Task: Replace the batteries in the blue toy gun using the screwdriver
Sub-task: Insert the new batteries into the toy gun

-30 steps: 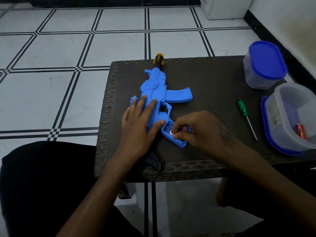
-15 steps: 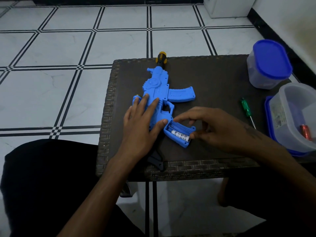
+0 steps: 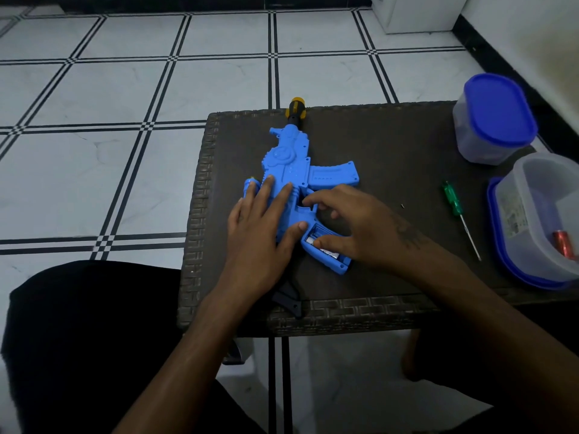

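The blue toy gun (image 3: 291, 170) lies flat on the dark woven table (image 3: 391, 145), its yellow-and-black muzzle at the far edge. My left hand (image 3: 263, 227) lies flat on the gun's body with straight fingers, thumb against the grip. The battery compartment (image 3: 317, 234) in the grip stands uncovered, with a silver battery (image 3: 329, 254) inside. My right hand (image 3: 354, 227) arches over the grip: its thumb presses on the battery and its index finger reaches the trigger area. The green-handled screwdriver (image 3: 452, 203) lies to the right, untouched.
A closed container with a blue lid (image 3: 495, 117) stands at the table's far right. Nearer, an open clear container (image 3: 539, 214) holds a red battery (image 3: 564, 244) and sits on its blue lid (image 3: 498, 233). A tiny screw (image 3: 403, 206) lies near the screwdriver. The black stock (image 3: 289, 300) overhangs the front edge.
My right hand has gone from pinching at the compartment to spreading over the grip, thumb down on the battery and index finger forward to the trigger. The left hand has stayed put.
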Action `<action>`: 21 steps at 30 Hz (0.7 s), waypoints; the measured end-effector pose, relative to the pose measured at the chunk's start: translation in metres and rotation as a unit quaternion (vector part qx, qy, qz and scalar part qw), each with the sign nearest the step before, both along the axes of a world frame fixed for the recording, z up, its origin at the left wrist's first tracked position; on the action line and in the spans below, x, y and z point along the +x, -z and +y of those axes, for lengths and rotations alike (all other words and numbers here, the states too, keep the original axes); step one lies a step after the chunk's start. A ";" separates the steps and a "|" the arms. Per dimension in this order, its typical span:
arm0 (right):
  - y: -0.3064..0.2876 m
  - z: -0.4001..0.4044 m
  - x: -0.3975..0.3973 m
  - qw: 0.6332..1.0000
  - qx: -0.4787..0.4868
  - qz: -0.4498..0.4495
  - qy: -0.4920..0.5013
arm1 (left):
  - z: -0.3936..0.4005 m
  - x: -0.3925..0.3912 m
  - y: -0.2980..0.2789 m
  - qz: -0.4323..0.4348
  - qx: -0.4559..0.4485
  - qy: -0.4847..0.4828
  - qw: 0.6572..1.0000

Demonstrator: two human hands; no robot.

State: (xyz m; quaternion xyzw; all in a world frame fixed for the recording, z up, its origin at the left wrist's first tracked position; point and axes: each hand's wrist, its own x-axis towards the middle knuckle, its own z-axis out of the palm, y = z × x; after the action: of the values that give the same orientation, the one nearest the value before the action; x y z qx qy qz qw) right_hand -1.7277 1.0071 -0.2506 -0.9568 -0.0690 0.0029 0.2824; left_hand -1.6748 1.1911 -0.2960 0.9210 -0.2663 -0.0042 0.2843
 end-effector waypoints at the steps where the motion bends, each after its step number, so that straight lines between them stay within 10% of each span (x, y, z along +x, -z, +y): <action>1: -0.002 -0.003 0.000 1.000 -0.002 0.008 -0.004 | 0.000 0.000 0.000 0.000 0.000 0.001 1.000; 8: -0.006 -0.024 -0.003 0.995 0.016 0.098 -0.033 | 0.000 0.000 0.000 -0.006 -0.001 -0.002 1.000; 21: 0.009 0.004 0.004 0.996 -0.073 -0.060 0.011 | -0.004 -0.006 -0.009 0.044 -0.024 -0.019 0.999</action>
State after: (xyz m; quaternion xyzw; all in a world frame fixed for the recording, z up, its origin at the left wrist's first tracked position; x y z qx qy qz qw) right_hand -1.7239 1.0110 -0.2595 -0.9739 -0.0752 -0.0525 0.2077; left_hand -1.6808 1.1872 -0.2870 0.9177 -0.2362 -0.0332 0.3178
